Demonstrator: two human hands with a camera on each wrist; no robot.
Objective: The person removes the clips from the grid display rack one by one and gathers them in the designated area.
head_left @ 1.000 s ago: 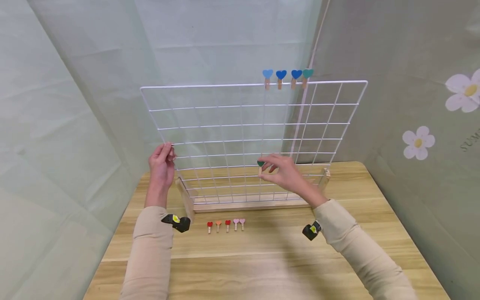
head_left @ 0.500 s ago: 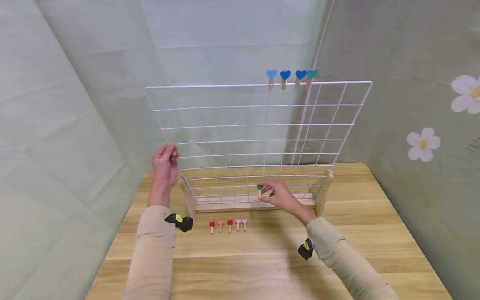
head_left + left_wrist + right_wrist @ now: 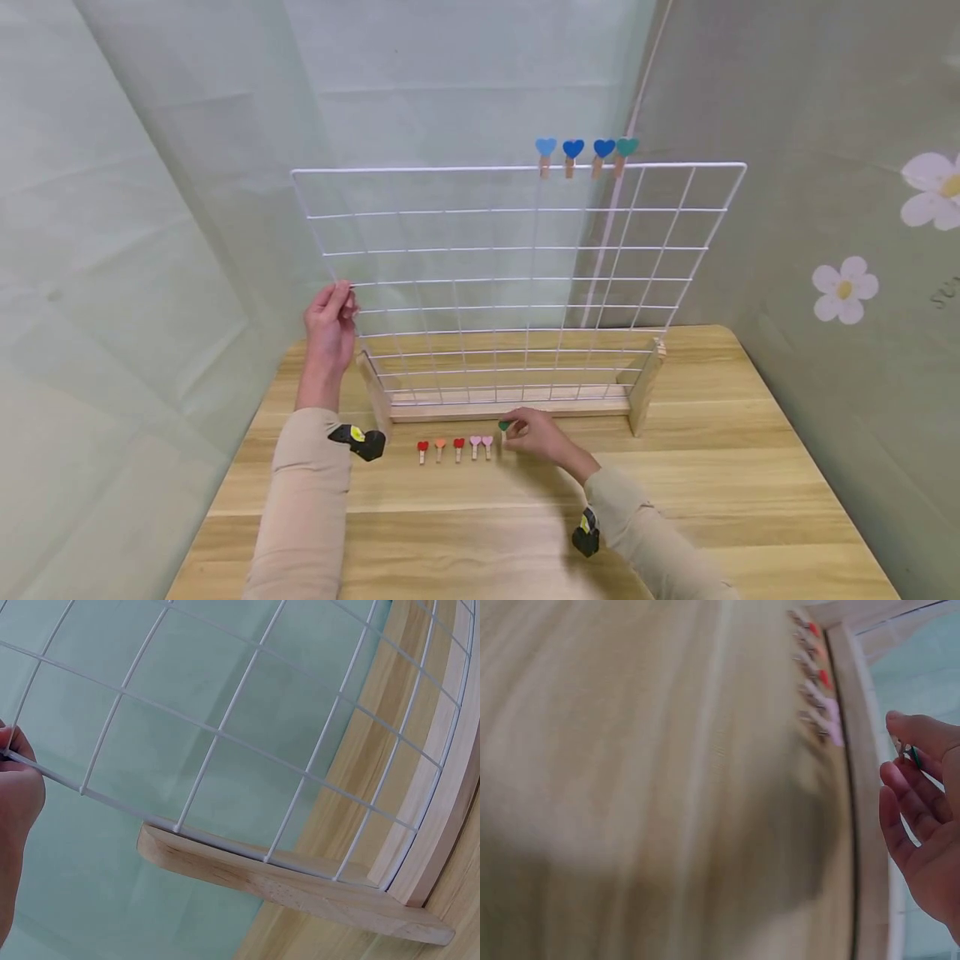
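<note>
A person's right hand (image 3: pixel 536 434) pinches a small green heart clip (image 3: pixel 503 427) between thumb and fingertips, low over the wooden table (image 3: pixel 675 492), just right of a row of clips lying there. The clip's heart end appears to face away from the person, toward the grid stand, with its wooden peg toward the person; its long axis seems to run front to back, like the row beside it. That row holds five clips: a red clip (image 3: pixel 422 449), an orange clip (image 3: pixel 440 447), a second red clip (image 3: pixel 458 447) and two pink clips (image 3: pixel 481 444), all hearts away from the person. Four more clips (image 3: pixel 585 153) sit upright on the top wire of the white wire grid (image 3: pixel 517 275): three blue and one teal. The right forearm reaches forward and inward across the table. The left hand (image 3: pixel 328 321) is raised, its fingers pinching the grid's left edge wire. The grid stands in a wooden base (image 3: pixel 510 408).
</note>
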